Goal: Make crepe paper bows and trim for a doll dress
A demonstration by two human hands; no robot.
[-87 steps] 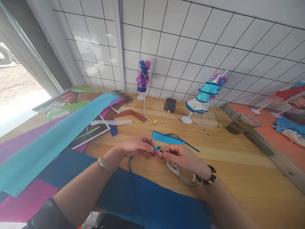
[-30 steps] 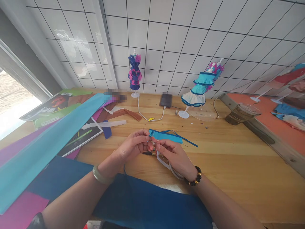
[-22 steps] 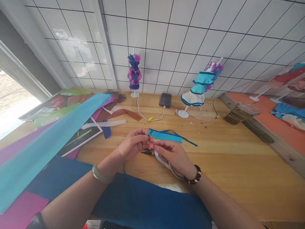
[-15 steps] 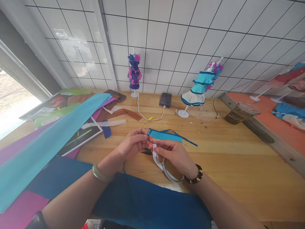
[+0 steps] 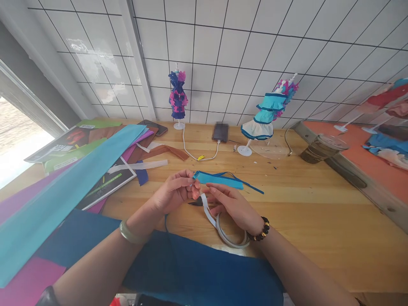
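A light blue strip [image 5: 219,180] with dark blue edging lies across the table, and its gathered left end is pinched between the fingers of my left hand [image 5: 178,191]. My right hand [image 5: 234,208] hovers just right of it, over a roll of white tape [image 5: 234,243], with its fingers loosely apart. The tape's loose end [image 5: 205,204] rises between the two hands; whether a fingertip touches it is unclear. Black scissors [image 5: 196,202], partly hidden, lie under the hands. A dark blue sheet [image 5: 197,267] spreads under my forearms.
Colored sheets [image 5: 79,182] and magazines cover the left side. Two small dress stands, one purple [image 5: 178,100] and one turquoise [image 5: 267,114], stand by the tiled wall, with a cabled black device [image 5: 220,132] between them. A tilted-looking cup [image 5: 318,149] is at the right.
My right hand's fingers have parted and moved off my left fingertips and the tape end. My left hand has shifted slightly left, drawing the strip's gathered end with it.
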